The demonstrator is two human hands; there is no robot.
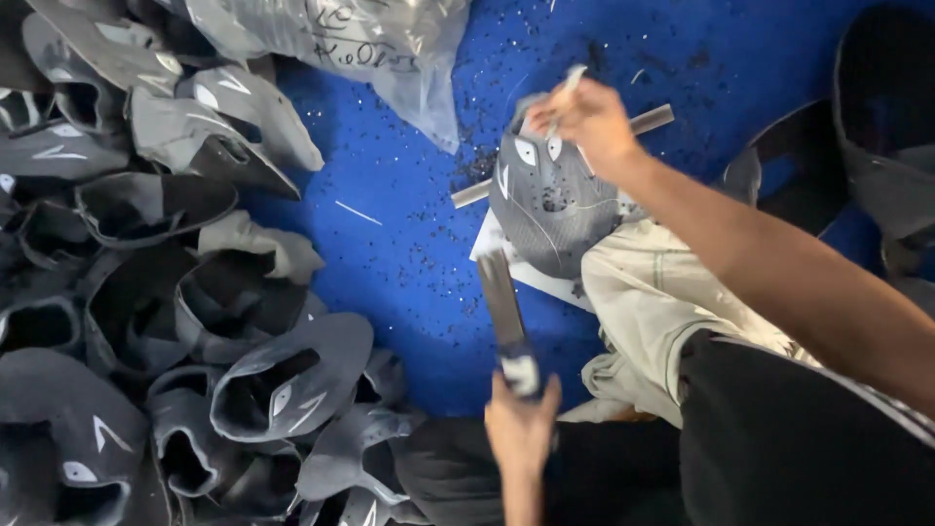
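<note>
My right hand (pixel 584 119) pinches the top edge of a grey shoe upper (pixel 545 209) with white markings, which rests on a white sheet over my knee. Between its fingers is a thin pale strip or tool, too blurred to name. My left hand (pixel 521 424) grips the handle of a flat metal bar (pixel 502 297), raised and pointing up toward the shoe upper. A long metal rod (pixel 653 119) lies on the blue surface behind the upper.
A large heap of grey and black shoe uppers (pixel 185 292) fills the left side. A clear plastic bag (pixel 380 49) lies at the top. More dark uppers (pixel 877 127) sit at the right. The blue mat (pixel 409 244) is strewn with dark crumbs.
</note>
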